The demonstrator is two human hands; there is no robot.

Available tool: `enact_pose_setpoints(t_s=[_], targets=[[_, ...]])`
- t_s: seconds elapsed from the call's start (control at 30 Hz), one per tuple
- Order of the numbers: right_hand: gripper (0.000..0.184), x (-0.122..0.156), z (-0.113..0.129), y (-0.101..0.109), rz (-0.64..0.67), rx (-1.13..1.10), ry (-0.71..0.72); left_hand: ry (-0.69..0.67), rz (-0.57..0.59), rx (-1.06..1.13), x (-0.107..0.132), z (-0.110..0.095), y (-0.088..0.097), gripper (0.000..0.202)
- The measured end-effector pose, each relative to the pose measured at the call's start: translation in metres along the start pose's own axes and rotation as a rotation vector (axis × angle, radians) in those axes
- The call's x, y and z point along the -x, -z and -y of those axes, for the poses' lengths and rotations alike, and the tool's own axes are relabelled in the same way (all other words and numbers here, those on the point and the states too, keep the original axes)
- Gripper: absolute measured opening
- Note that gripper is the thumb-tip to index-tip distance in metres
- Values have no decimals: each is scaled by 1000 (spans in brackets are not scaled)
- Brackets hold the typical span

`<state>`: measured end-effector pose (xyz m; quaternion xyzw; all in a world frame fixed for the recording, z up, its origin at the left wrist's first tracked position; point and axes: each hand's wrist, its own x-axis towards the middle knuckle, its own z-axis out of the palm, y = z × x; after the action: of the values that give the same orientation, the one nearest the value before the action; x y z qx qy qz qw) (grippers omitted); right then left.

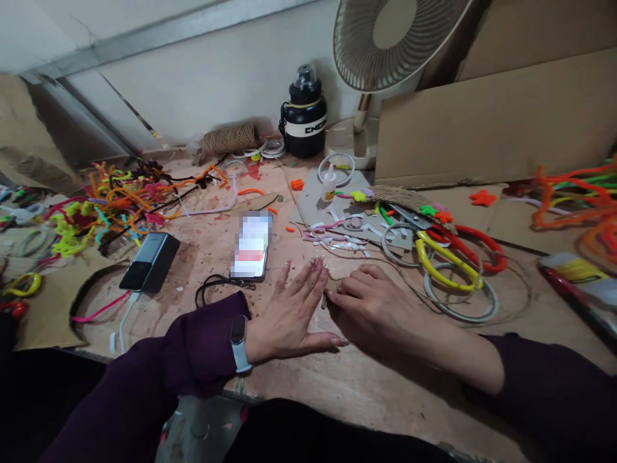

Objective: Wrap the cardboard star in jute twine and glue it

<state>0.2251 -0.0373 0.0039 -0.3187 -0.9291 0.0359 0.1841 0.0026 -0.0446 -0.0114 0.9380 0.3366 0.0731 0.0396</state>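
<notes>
My left hand (288, 315) lies flat on the wooden table, its fingers stretched out and the thumb spread to the right. Close beside its fingertips, my right hand (378, 305) is closed in a pinch. A short bit of thin brown twine (324, 300) shows at the pinching fingers; most of it is hidden by them. Beyond my left hand lies a lit phone (251, 247) with a blurred screen and a black strap. White paper scraps and pink pipe cleaner pieces (328, 226) are scattered just past my fingers.
A glue bottle (329, 186) stands on grey card. Rings and yellow and red hoops (446, 262) lie right. Behind are a twine roll (230, 138), a black bottle (304, 119), a fan (385, 38) and cardboard (496, 122). Pipe cleaners (110, 199) and a power bank (150, 262) are left.
</notes>
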Motion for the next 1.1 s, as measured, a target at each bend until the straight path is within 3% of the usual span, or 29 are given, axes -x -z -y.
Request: enact_pose_setpoints(t_s=[0.4, 1.1], targets=[[20, -1, 1, 1, -48, 37, 31, -63, 103, 53, -17, 9, 5, 108], [15, 0, 2, 4, -50, 72, 43, -38, 41, 113, -18, 12, 12, 113]])
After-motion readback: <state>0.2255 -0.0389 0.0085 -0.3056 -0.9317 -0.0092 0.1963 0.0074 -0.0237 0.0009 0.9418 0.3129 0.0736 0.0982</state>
